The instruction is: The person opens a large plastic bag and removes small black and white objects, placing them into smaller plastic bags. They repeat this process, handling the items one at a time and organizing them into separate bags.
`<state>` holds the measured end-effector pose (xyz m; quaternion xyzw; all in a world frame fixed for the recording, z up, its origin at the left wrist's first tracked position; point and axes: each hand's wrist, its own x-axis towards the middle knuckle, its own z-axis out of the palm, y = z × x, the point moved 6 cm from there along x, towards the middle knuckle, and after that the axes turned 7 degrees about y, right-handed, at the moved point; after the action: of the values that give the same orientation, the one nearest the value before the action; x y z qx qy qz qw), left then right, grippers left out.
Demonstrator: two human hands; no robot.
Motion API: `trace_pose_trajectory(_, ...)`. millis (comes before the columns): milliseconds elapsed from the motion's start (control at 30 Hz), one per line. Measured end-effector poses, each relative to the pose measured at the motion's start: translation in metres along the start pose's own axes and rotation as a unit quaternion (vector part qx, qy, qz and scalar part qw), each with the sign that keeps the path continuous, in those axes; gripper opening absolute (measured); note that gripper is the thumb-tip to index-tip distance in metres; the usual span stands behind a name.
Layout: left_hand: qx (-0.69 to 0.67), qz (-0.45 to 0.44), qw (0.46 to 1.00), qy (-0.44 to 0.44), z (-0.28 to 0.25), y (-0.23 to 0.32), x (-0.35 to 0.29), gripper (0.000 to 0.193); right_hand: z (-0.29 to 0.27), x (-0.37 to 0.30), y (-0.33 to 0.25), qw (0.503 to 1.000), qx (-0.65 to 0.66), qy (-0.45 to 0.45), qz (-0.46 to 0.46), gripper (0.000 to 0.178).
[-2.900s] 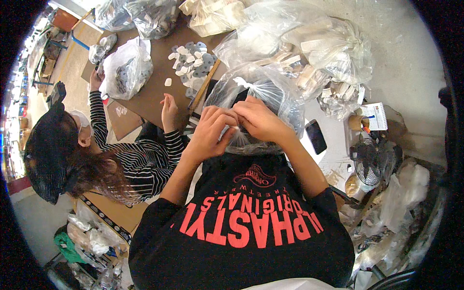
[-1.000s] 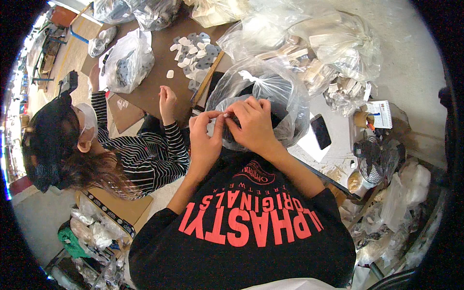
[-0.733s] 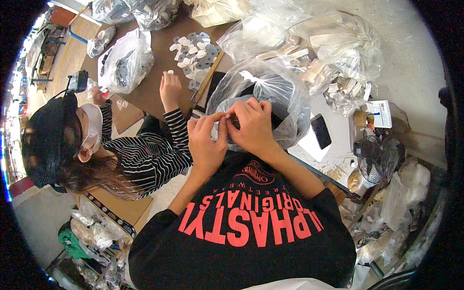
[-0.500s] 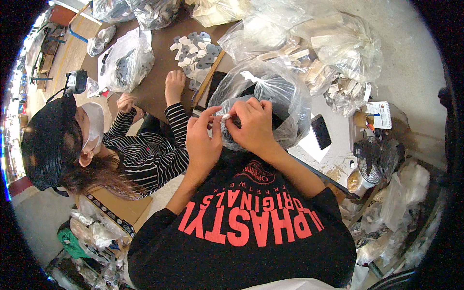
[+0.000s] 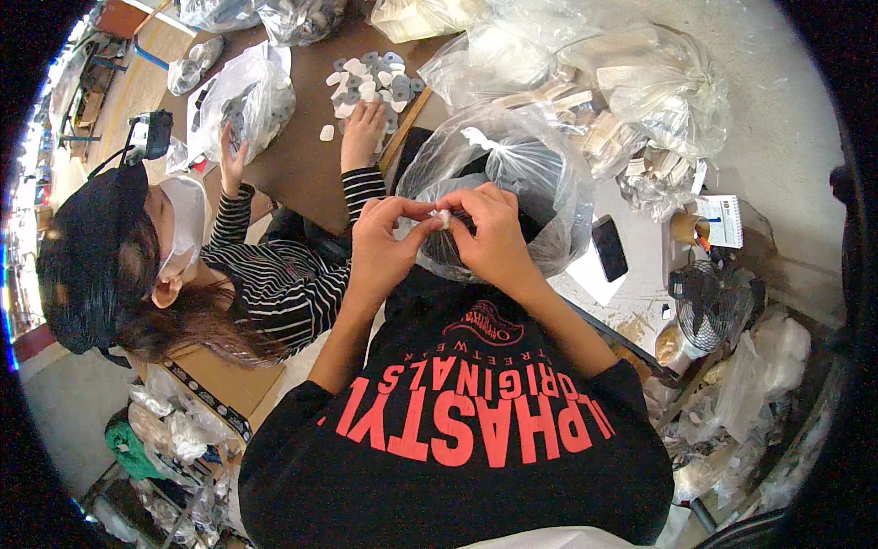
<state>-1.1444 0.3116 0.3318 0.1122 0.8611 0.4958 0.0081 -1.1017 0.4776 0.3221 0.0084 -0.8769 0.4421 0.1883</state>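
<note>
I see a small white piece [image 5: 444, 218] at frame centre, pinched between my left hand [image 5: 382, 245] and right hand [image 5: 494, 240], fingertips of both pressed together on it. Just behind them sits a clear plastic bag [image 5: 521, 169]. At upper left, a co-worker's hand [image 5: 362, 133] touches grey and white pieces [image 5: 370, 80] on the brown table [image 5: 293, 169].

A: Where do the hands sit?
B: Left hand [image 5: 380, 247] and right hand [image 5: 494, 233] meet over a small piece [image 5: 444, 218], just near of the open bag [image 5: 512, 169].

A: And around them?
B: A phone [image 5: 609, 247] lies right of the bag on the counter [image 5: 631, 284]; a fan [image 5: 709, 302] stands further right. Far left, loose pieces [image 5: 370, 78] lie by a co-worker's hand [image 5: 363, 133]; another bag [image 5: 242, 101] lies left of them.
</note>
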Motion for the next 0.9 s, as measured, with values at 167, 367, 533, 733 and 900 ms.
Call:
trace_pose_trajectory(167,0.017,0.031,0.998,0.043,0.001,0.005,-0.002,0.017,-0.007,-0.001,-0.008,1.0,0.02,-0.003,0.007,0.025)
trace_pose_trajectory(367,0.04,0.143,0.987,0.061,0.003,0.012,-0.006,0.014,-0.015,0.001,-0.019,0.999,0.033,-0.004,0.019,0.026)
trace_pose_trajectory(533,-0.02,0.083,0.996,0.019,0.009,0.003,-0.008,0.015,-0.007,-0.004,-0.011,0.999,-0.001,0.024,-0.034,0.023)
trace_pose_trajectory(733,-0.078,0.015,0.997,0.005,0.012,-0.006,-0.01,0.013,-0.011,-0.004,-0.014,0.999,-0.023,0.025,-0.036,0.018)
trace_pose_trajectory(900,-0.141,-0.015,0.99,0.009,0.018,-0.013,-0.011,0.014,-0.014,-0.004,-0.014,0.998,-0.016,0.021,-0.057,0.024)
